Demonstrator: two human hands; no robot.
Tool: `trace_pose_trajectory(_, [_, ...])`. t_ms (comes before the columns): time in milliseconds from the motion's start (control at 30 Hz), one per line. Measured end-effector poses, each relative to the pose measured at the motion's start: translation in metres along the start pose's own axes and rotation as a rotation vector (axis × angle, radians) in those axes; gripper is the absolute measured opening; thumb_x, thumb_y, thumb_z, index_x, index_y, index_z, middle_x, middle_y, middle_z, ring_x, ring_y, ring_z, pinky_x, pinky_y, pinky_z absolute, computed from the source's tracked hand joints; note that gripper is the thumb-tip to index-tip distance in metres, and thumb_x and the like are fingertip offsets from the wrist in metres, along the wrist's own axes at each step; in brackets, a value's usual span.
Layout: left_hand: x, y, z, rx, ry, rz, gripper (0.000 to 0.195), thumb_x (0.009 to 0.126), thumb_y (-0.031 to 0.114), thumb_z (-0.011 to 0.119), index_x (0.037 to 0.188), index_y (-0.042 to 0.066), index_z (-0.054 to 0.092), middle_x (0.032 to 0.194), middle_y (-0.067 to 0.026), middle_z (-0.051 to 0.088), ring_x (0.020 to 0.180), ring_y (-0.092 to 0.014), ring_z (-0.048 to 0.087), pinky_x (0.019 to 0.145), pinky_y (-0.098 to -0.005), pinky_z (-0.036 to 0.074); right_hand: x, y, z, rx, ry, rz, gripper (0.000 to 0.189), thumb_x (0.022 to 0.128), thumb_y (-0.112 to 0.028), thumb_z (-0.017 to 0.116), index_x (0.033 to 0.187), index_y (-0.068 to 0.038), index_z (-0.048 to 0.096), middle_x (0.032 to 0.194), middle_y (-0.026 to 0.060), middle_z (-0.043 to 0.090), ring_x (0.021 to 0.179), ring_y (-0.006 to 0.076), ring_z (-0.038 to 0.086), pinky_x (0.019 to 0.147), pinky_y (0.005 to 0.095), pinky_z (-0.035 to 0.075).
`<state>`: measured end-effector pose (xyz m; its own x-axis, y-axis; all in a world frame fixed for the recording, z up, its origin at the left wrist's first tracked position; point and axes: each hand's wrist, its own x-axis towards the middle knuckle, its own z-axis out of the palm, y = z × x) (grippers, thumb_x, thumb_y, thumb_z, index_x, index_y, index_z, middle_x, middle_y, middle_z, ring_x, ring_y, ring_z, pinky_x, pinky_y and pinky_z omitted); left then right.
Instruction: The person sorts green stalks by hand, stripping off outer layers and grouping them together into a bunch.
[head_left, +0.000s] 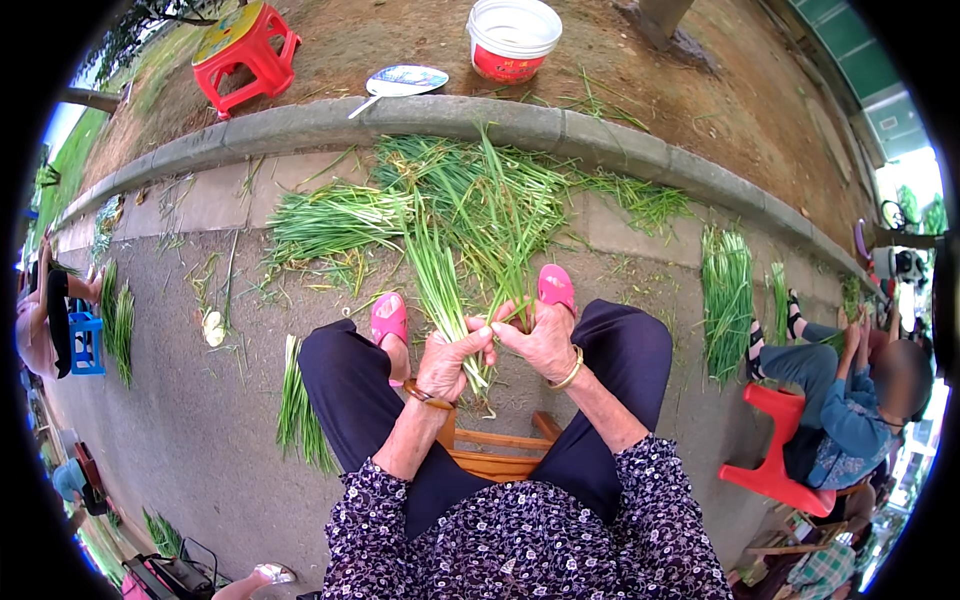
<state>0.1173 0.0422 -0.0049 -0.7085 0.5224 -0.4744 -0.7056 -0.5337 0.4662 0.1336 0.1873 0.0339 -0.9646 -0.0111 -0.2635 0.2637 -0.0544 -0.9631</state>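
My left hand (450, 360) is closed around a bunch of green stalks with pale lower ends (441, 289), held between my knees. Close beside it on the right, my right hand (541, 337) grips a looser bunch of leafy green stalks (510, 281); the thumbs and fingertips of both hands nearly meet. Beyond my feet lies a large heap of the same long green stalks (450, 172). A smaller pile with pale ends (330, 221) lies at its left. Another bunch (300, 412) rests on the pavement beside my left knee.
A stone kerb (465, 120) runs behind the heap. Past it are a red plastic stool (259, 60), a hand fan (407, 79) and a white bucket (514, 37). At right a seated person (855, 420) works near a large bunch (727, 300); another person (41, 330) sits far left.
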Motion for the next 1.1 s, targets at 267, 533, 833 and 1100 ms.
trace_pose_trajectory(267, [0.001,-0.009,0.004,0.015,0.128,0.068,0.012,0.071,0.001,0.060,0.080,-0.004,0.054,0.063,-0.0086,0.055,0.049,-0.016,0.052,0.045,-0.0243,0.044,0.002,0.023,0.011,0.022,0.101,-0.027,0.009,0.074,-0.002,0.056,0.073,0.001,0.047,0.062,0.0048,0.057,0.050,0.0093,0.056,0.042,0.0213,0.045])
trace_pose_trajectory(533, [-0.015,0.001,0.017,0.065,0.188,0.222,0.014,0.069,-0.001,0.061,0.079,-0.004,0.052,0.062,-0.0089,0.053,0.049,-0.016,0.050,0.045,-0.0251,0.042,0.038,0.041,-0.034,-0.408,0.658,-0.243,0.011,0.072,-0.009,0.057,0.070,-0.001,0.051,0.055,0.0028,0.052,0.047,0.0095,0.050,0.043,0.0261,0.039])
trace_pose_trajectory(833, [0.000,0.027,-0.015,-0.300,0.109,0.347,0.014,0.073,-0.004,0.057,0.084,0.001,0.050,0.071,-0.0082,0.050,0.061,-0.017,0.049,0.051,-0.0285,0.043,0.016,0.041,-0.036,0.189,0.276,0.335,0.016,0.072,-0.017,0.061,0.065,-0.006,0.052,0.048,-0.0016,0.045,0.033,0.0044,0.034,0.029,0.0199,0.025])
trace_pose_trajectory(1100, [-0.001,0.024,-0.011,-0.213,0.134,0.299,0.021,0.073,-0.004,0.056,0.083,0.009,0.044,0.072,-0.0036,0.047,0.062,-0.014,0.049,0.053,-0.0269,0.043,0.016,0.047,-0.030,0.527,-0.037,0.627,0.018,0.084,-0.023,0.049,0.079,-0.006,0.049,0.068,0.0023,0.053,0.036,0.0027,0.026,0.029,0.0179,0.021])
